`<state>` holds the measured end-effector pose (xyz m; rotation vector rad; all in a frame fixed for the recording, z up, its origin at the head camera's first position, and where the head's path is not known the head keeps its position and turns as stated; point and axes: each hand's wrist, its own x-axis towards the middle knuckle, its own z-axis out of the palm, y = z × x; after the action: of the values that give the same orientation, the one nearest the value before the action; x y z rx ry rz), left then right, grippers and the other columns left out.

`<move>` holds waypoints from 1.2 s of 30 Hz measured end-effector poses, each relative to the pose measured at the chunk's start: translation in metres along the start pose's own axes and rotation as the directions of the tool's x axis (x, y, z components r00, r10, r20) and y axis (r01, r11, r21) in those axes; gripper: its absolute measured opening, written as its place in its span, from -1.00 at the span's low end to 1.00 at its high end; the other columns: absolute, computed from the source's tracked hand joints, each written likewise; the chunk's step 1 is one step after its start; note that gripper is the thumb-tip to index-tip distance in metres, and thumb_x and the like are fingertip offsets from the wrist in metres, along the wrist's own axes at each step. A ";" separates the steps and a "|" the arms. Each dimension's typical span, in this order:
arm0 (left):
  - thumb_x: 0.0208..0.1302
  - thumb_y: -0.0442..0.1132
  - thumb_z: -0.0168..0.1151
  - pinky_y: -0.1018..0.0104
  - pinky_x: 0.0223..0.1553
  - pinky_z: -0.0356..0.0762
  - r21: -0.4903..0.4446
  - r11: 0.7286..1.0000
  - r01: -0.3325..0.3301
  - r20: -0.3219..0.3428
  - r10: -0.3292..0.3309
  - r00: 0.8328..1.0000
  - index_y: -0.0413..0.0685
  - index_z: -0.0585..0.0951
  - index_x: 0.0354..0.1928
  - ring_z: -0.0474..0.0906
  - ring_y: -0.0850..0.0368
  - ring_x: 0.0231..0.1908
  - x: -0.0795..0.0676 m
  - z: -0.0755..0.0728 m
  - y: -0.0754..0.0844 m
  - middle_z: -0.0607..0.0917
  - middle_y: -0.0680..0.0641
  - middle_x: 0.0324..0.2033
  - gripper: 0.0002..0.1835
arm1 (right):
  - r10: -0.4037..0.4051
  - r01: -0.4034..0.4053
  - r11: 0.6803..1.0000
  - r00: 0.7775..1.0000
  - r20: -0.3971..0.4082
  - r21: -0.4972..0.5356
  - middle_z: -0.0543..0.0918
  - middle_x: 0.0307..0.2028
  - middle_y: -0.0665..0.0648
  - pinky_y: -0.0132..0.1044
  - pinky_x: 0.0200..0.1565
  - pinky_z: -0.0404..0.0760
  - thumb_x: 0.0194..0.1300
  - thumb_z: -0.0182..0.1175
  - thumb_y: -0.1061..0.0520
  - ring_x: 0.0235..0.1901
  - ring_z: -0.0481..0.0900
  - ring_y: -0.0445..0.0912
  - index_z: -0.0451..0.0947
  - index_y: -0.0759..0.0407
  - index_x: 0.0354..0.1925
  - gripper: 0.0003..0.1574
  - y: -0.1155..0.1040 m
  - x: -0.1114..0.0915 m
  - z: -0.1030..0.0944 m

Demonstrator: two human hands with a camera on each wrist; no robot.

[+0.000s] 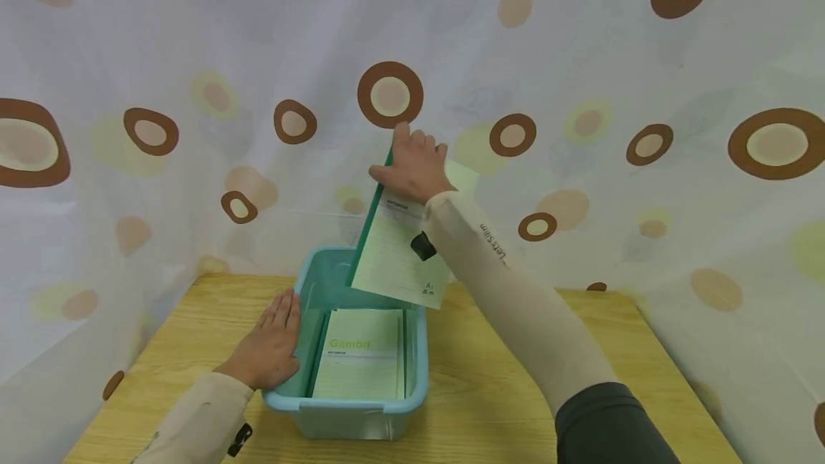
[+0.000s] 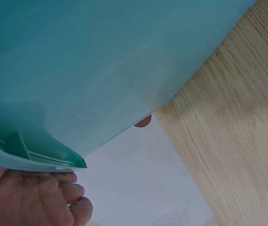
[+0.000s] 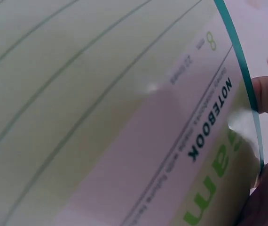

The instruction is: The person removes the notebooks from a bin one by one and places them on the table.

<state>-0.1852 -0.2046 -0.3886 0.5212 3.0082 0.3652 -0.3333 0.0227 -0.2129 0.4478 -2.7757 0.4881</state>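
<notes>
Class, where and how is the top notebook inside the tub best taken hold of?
Grip the top notebook, probably, by its far edge, from above: it lies face up below the tub's rim, whose walls block the sides; the far edge shows, while the near edge meets the rim in the head view.

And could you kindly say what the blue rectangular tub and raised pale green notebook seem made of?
Blue rectangular tub: probably smooth plastic, slightly glossy; its ribbed rim looks moulded.
Raised pale green notebook: apparently paper, its printed cover possibly coated, given a small bright highlight.
</notes>
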 end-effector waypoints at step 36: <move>0.08 -0.38 0.00 -0.22 0.38 -0.16 0.010 0.999 0.035 0.025 -0.035 0.999 -0.62 -0.07 0.38 -0.22 -0.43 0.41 0.001 0.001 0.000 -0.11 -0.52 0.41 -0.16 | -0.049 0.060 0.997 0.967 0.248 -0.039 0.34 -0.36 0.13 -0.04 -0.18 0.16 0.15 0.28 -0.08 -0.31 0.28 0.06 0.25 0.16 -0.21 -0.50 0.166 -0.071 0.194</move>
<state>-0.1855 -0.2038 -0.3898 0.4697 2.9920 0.3388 -0.3697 0.1169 -0.4578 0.6111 -2.9956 0.3765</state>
